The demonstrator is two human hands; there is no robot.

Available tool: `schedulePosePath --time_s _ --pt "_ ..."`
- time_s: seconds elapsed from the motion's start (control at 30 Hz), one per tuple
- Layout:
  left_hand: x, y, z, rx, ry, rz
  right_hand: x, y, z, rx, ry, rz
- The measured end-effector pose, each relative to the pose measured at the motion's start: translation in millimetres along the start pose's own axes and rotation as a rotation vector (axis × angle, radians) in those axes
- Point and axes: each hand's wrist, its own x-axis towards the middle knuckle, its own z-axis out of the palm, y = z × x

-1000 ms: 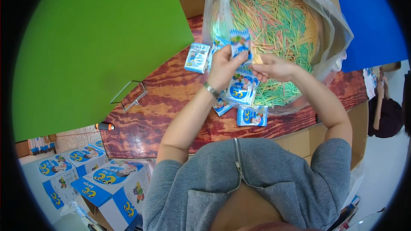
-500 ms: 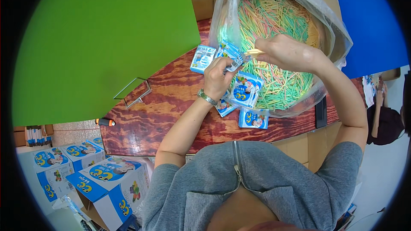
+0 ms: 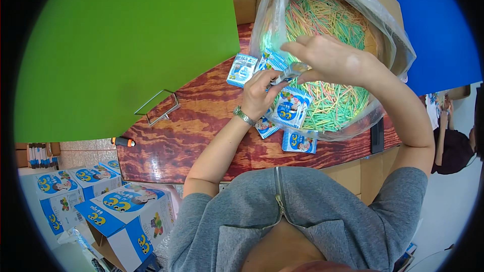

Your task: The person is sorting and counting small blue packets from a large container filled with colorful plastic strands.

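Observation:
My left hand (image 3: 259, 91), with a watch on its wrist, pinches a small blue and white packet (image 3: 289, 72) held tilted over the edge of the lined box. My right hand (image 3: 327, 58) is at the packet's upper end, index finger and thumb apart on either side of it; no sticks show between them. Below and beyond lie many thin pastel sticks (image 3: 335, 113), green, yellow and pink, inside a clear plastic liner (image 3: 269, 17). Around my left hand are several similar packets: one white-backed packet (image 3: 242, 69), one picture-side up (image 3: 291, 108), and one nearer me (image 3: 300, 141).
A green panel (image 3: 131, 50) stands at the left and a blue panel (image 3: 433, 30) at the right. On the reddish wooden table (image 3: 186, 136) are a wire stand (image 3: 162, 108), an orange-black tool (image 3: 123, 142) and a dark object (image 3: 377, 137). Printed cartons (image 3: 126, 211) sit lower left. Another person (image 3: 451, 143) is far right.
My right hand has moved slightly left to the packet, and the pale sticks it pinched no longer show. The packet in my left hand has tilted.

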Motion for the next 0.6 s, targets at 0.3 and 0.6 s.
schedulePosePath --time_s 0.3,0.6 --pt "-16 -19 -4 -0.401 -0.116 -0.312 14 23 91 0.296 0.355 0.047" --pt "-34 -45 0 0.227 -0.321 -0.087 25 18 165 0.242 0.412 0.321"
